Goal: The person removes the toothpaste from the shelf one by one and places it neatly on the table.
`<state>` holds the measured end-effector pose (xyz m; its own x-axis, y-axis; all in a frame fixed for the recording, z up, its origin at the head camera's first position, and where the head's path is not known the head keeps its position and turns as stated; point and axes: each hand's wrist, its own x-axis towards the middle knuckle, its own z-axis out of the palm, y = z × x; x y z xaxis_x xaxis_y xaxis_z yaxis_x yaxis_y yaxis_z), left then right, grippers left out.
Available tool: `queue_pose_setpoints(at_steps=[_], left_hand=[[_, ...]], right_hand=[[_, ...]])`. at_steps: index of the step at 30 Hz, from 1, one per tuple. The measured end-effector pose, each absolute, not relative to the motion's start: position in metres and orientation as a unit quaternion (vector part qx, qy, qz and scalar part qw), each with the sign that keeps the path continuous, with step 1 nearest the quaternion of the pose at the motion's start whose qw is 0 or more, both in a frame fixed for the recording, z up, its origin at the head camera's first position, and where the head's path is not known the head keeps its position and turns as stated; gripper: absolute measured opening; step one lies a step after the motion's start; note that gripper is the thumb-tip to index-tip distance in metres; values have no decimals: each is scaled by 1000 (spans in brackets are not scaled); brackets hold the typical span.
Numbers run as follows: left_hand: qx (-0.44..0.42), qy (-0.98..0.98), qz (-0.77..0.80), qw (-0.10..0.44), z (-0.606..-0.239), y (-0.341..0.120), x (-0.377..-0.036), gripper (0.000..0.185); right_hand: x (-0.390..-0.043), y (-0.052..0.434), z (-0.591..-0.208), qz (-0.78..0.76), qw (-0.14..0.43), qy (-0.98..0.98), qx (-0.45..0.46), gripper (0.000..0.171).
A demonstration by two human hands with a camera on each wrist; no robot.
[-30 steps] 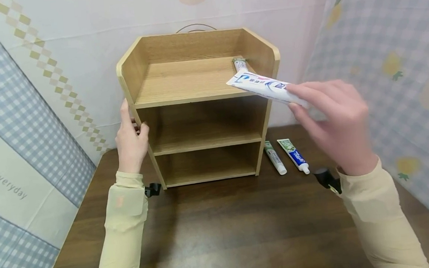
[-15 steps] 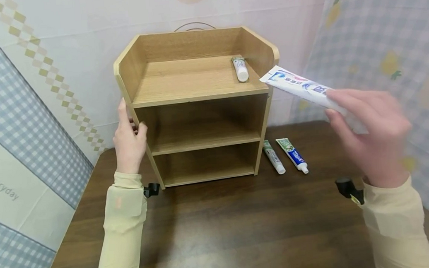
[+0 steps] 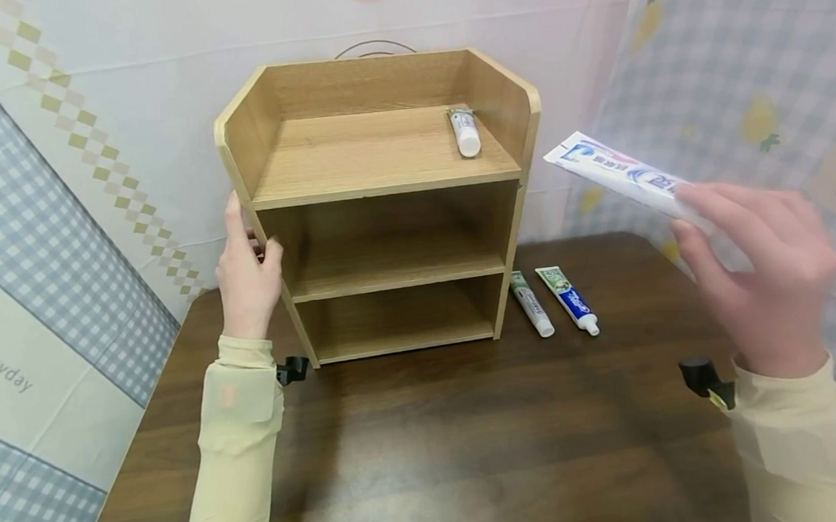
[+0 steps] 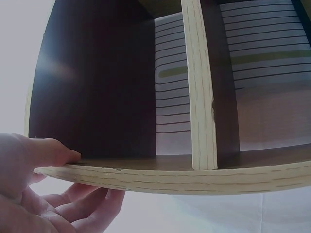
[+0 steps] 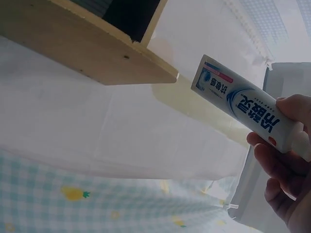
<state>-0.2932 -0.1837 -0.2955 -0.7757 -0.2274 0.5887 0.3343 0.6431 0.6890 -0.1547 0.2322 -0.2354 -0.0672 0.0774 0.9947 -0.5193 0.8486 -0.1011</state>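
Note:
A white toothpaste tube (image 3: 619, 172) with blue print is pinched near its cap end between thumb and fingers of my right hand (image 3: 771, 269), in the air to the right of the shelf. The right wrist view shows the same toothpaste tube (image 5: 243, 104) with its flat end pointing away from the hand. My left hand (image 3: 246, 273) grips the left side panel of the wooden shelf (image 3: 384, 189); in the left wrist view the thumb of the left hand (image 4: 58, 189) lies inside the panel's edge and the fingers outside. A smaller toothpaste tube (image 3: 465, 132) lies on the top shelf at right.
On the dark wooden table (image 3: 430, 438), right of the shelf, lie a green-and-white toothpaste tube (image 3: 533, 305) and a blue-and-green toothpaste tube (image 3: 569, 299). Cloth walls stand behind and on both sides, the checked right cloth (image 3: 709, 54) close to the right hand.
My right hand has moved right and slightly down with the white toothpaste tube, away from the top shelf, uncovering the tube there. The left hand keeps its grip on the side panel.

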Motion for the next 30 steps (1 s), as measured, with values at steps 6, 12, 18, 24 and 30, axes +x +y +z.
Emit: queue_pose_setpoints(at_steps=[6,12,18,24,30], left_hand=[[-32,-844,-419,334,-295,-184,-293,69],[-35,-843,-418,338,-296,-184,-293,69],[-30,-845,-418,334,-296,-184,-293,70],[-36,-843,-416,339,-295,-185,-294,69],[-39,-843,-416,338,-296,-185,-293,69]], right_hand=[[-154,237,-243,217,660,-703,152,18],[-154,240,-249,220,660,-703,146,19],[-154,248,-255,212,654,-712,139,21],[-157,257,-262,206,650,-720,129,21],[-157,270,-272,184,635,-739,127,24]])
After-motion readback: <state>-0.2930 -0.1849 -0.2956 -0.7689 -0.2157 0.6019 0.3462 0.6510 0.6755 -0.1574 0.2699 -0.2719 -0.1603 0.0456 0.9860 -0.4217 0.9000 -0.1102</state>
